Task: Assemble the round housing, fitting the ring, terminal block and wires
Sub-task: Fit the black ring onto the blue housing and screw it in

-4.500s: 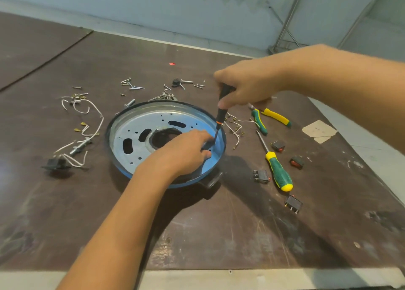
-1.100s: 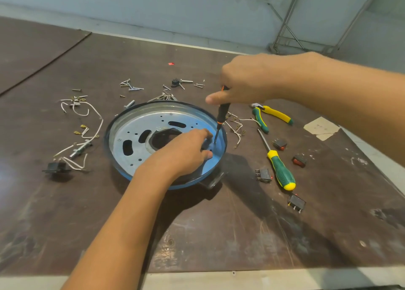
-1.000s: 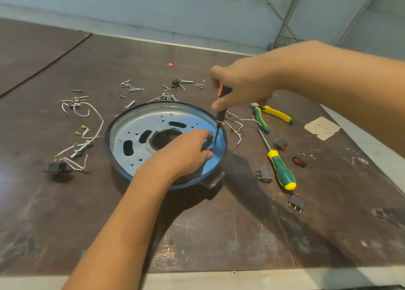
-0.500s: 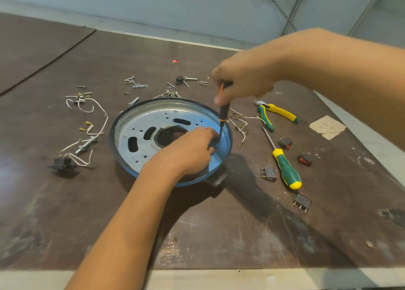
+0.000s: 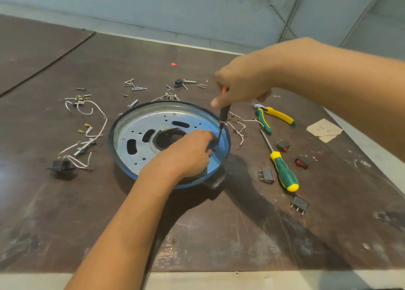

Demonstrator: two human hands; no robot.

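The right hand (image 5: 243,81) has rolled its grip round the screwdriver (image 5: 224,114), tip unmoved at the mid-table round housing's (image 5: 135,158) 3 o'clock edge (screw going home, likely); the left hand (image 5: 188,156) pinches a small dark part (image 5: 214,146)

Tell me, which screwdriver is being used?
The slim black-and-orange screwdriver, gripped by the right hand; the green-and-yellow one lies untouched.

Round housing (image 5: 135,158) lies flat — blue rim, w/ slotted metal plate inside.
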